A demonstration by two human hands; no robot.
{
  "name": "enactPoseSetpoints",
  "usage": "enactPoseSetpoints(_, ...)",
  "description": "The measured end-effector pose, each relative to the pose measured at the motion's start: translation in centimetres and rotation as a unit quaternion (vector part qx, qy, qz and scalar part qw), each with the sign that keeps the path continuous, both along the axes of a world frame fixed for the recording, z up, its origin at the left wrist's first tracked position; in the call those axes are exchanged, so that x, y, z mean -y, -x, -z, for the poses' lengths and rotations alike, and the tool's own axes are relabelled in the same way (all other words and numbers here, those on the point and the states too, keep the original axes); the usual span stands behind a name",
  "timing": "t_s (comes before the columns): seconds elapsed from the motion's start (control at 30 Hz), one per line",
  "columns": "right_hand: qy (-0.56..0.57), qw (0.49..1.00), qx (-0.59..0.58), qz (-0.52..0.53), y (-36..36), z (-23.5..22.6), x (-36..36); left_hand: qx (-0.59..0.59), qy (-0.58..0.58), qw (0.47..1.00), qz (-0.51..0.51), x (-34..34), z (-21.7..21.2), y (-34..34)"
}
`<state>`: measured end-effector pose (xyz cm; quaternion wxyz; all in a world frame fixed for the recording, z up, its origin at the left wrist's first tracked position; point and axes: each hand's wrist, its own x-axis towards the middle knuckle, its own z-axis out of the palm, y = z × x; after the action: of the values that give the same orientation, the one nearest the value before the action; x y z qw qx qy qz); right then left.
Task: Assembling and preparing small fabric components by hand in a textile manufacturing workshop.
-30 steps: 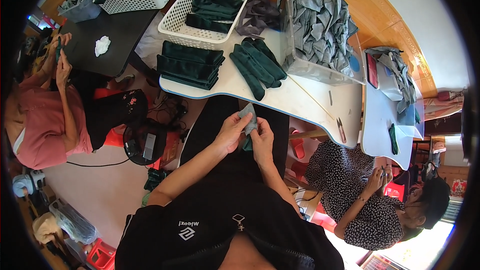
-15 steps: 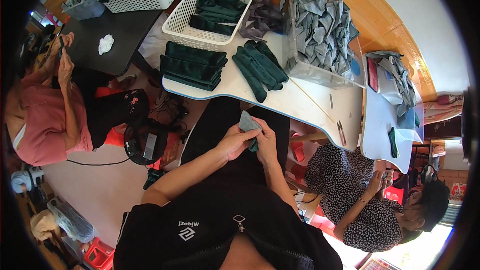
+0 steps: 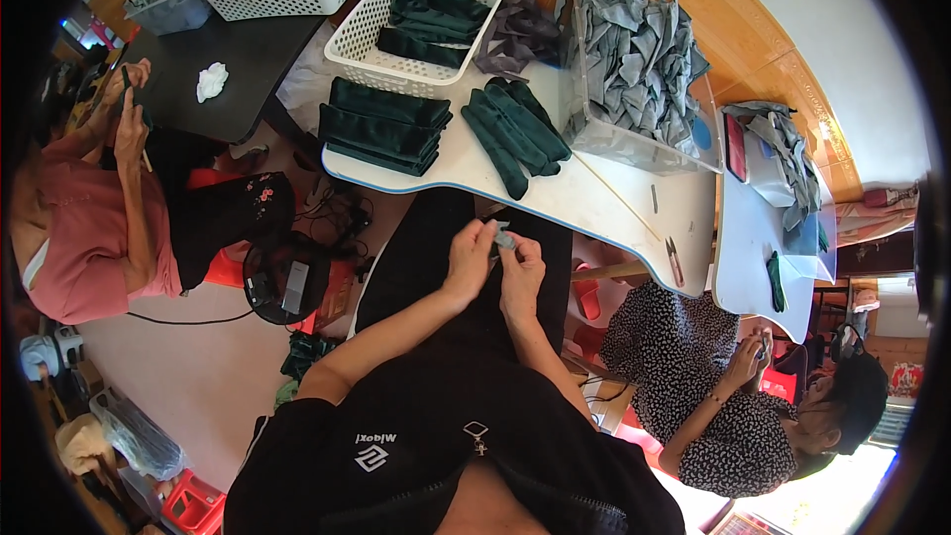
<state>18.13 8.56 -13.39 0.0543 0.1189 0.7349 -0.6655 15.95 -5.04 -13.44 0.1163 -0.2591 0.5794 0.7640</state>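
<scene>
The left hand point(image 3: 469, 263) and right hand point(image 3: 521, 277) both pinch a small grey cloth piece point(image 3: 504, 239) above the lap, just short of the white table's point(image 3: 586, 200) curved blue edge. Dark green strips point(image 3: 507, 136) reach close to that edge, beside a folded green stack point(image 3: 384, 129); rightward, tabletop stretches between them and the snips point(image 3: 675, 264).

text: white lettering point(image 3: 376, 438) | mark: angular white emblem point(image 3: 371, 458) | on: black top point(image 3: 436, 456), chest
</scene>
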Motion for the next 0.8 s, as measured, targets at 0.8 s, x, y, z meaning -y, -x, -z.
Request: enactPoseSetpoints(0.8, 0.591, 0.665, 0.289, -0.355, -4.9, 1.3, 0.0, -0.176, 0.161, 0.937, 0.254, 9.3, 0.4, -1.6)
